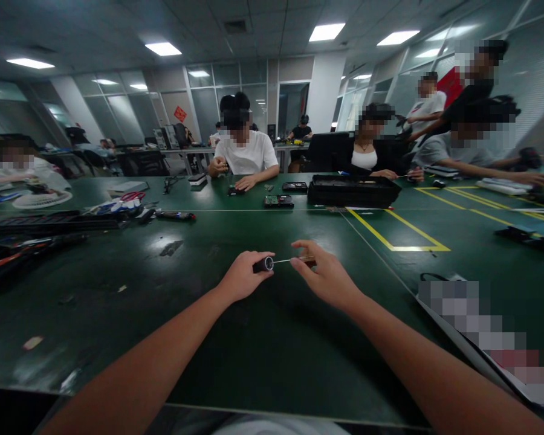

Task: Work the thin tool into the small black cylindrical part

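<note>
My left hand [241, 279] is closed around a small black cylindrical object [263, 264], whose round end with a pale ring faces right. In my right hand [330, 277] is a screwdriver with a brownish handle [308, 261]. Its thin metal shaft [281, 261] points left at the ringed end of the cylinder. Whether the tip touches that end or sits inside it I cannot tell. Both hands are held over the green tabletop [272, 350], and part of the screwdriver handle is hidden by my fingers.
Across the table a co-worker in a white shirt [247, 154] handles a small black device. A long black tray [353, 191] and an opened device with a circuit board [278, 201] lie ahead. Tools [31, 251] are at left; a white sheet-like item [480, 338] lies at right.
</note>
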Motion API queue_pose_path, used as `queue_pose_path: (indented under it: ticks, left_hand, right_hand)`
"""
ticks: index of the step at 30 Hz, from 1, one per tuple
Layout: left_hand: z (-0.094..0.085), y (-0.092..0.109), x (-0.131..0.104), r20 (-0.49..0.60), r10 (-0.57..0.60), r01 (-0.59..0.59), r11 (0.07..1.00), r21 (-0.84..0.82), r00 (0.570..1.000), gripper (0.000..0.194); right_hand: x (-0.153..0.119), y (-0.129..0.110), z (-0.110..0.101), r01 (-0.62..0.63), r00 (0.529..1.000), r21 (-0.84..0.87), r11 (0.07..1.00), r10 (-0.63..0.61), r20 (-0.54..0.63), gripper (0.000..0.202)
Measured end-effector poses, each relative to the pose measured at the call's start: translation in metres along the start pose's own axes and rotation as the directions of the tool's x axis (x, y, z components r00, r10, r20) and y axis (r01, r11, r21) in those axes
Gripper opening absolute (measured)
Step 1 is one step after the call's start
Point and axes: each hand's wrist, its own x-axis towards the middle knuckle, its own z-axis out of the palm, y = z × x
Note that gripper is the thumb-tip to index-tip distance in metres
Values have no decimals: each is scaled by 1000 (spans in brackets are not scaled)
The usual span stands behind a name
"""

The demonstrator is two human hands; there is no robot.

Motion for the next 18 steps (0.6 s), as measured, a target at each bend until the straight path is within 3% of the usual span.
queue_pose_path:
  ticks: [3,9,15,18]
  left_hand:
    - [0,1,0,1,4,-4,1000,-1,1000,42]
    - [-1,2,0,13,-3,3,1000,6,1000,42]
    - [-1,1,0,0,-11,11,1000,7,1000,43]
    - [1,1,1,8,3,-3,1000,13,1000,43]
  right_hand:
    - [3,5,0,-70,998,-44,997,70,3,31]
    - [2,6,3,-25,999,75,997,28,-30,29]
    - [2,7,4,-67,998,-31,997,67,-23,36]
    - [1,7,4,-41,998,24,999,42,-53,31]
